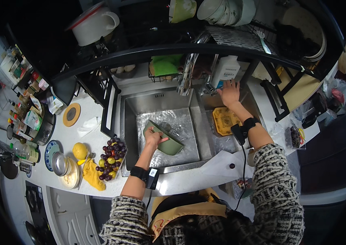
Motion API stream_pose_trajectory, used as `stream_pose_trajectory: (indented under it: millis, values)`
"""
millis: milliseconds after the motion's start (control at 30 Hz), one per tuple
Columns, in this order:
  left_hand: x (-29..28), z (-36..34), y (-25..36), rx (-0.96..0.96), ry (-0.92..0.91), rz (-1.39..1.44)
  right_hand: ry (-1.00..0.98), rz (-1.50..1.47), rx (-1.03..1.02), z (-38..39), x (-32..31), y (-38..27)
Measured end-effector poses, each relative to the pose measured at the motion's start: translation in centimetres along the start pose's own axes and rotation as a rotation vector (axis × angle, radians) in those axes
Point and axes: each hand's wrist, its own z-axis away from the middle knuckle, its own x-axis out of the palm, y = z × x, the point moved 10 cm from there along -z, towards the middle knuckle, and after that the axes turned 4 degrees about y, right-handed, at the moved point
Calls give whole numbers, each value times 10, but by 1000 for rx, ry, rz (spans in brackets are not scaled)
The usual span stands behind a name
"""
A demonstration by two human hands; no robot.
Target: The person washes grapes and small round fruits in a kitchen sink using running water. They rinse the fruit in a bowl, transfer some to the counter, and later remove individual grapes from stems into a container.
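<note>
My left hand (154, 138) grips the rim of a dull green bowl (170, 145), which is tilted on its side in the left basin of the steel sink (129, 118). Water shimmers on the basin floor around it. Over the right basin, my right hand (229, 94) reaches out with its fingers spread. Its thumb is close to the lever of the chrome faucet (186, 73); whether they touch I cannot tell. Just behind these fingers stands a white bottle (227, 68). An amber-yellow tray (225, 121) lies in the right basin, below my right wrist.
Grapes and small yellow fruit (111, 159) sit in a clear container left of the sink, near a yellow cloth (93, 173) and stacked metal bowls (60, 164). A black rack (148, 52) with dishes spans above the faucet. One grape (232, 165) rests on the front edge.
</note>
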Motion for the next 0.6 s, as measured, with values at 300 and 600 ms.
stream_pose_trajectory:
  millis: [300, 600]
  values:
    - [-39, 29, -12, -36, -154, 178, -91, -590, 526, 0, 46, 45]
    - [-46, 34, -21, 1, -58, 194, 80, -1038, 408, -6, 24, -7]
